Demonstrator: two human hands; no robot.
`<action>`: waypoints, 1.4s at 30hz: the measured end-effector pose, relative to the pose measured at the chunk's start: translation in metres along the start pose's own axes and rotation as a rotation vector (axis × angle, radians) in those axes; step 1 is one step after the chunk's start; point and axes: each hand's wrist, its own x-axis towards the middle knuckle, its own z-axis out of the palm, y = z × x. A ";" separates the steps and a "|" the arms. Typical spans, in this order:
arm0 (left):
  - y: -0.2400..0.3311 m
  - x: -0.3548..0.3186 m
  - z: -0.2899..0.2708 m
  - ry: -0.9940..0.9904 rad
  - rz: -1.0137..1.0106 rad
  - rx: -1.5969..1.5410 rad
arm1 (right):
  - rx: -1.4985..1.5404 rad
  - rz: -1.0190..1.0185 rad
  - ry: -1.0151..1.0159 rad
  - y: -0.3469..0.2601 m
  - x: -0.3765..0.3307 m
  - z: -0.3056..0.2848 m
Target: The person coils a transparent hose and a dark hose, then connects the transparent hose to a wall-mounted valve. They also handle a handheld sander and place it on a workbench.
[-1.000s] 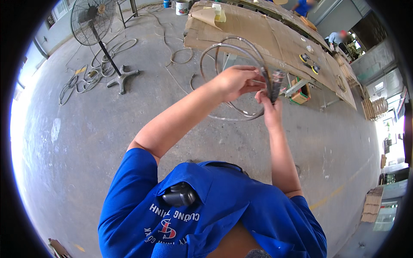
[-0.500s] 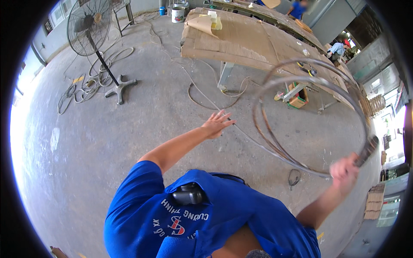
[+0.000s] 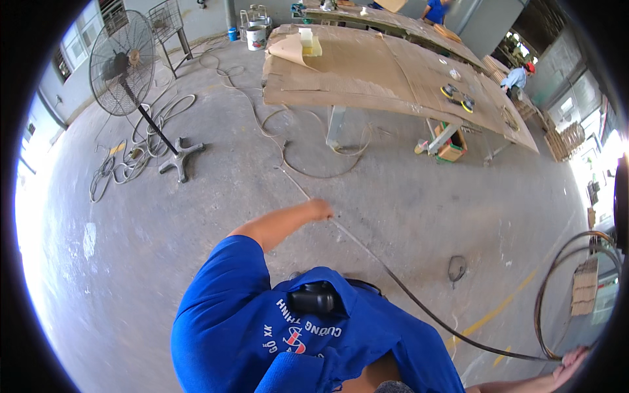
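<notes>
Okay, so from the head view: a thin, dark hose (image 3: 419, 298) slants across from the left hand (image 3: 320, 209) to the right hand (image 3: 571, 364), low at the right edge. Left fingers are curled around it. Right fingers look wrapped around the bottom of the loops (image 3: 541, 298), though the dark rim hides some of that grip. Past the left hand it trails far over the concrete floor (image 3: 216, 229), toward the cardboard-covered table (image 3: 367, 65); the pedestal fan (image 3: 182, 160) stands well off left. My guess: fairly light, springy rather than floppy, hard to break, maybe a bit slick. I'd pinch the loops together where they meet and guide the loose run with a relaxed fist.
</notes>
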 end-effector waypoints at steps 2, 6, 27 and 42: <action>0.003 0.004 -0.036 0.132 -0.221 0.051 | -0.273 0.129 0.228 0.041 0.008 0.022; 0.009 -0.021 -0.149 0.635 -0.487 0.115 | -0.245 0.381 0.111 0.169 0.018 0.115; 0.257 -0.096 -0.145 1.103 0.290 -0.424 | 0.697 0.777 -0.676 0.196 -0.101 0.516; 0.072 -0.002 -0.083 0.755 0.336 -0.119 | 0.626 0.069 -0.764 0.076 -0.003 0.211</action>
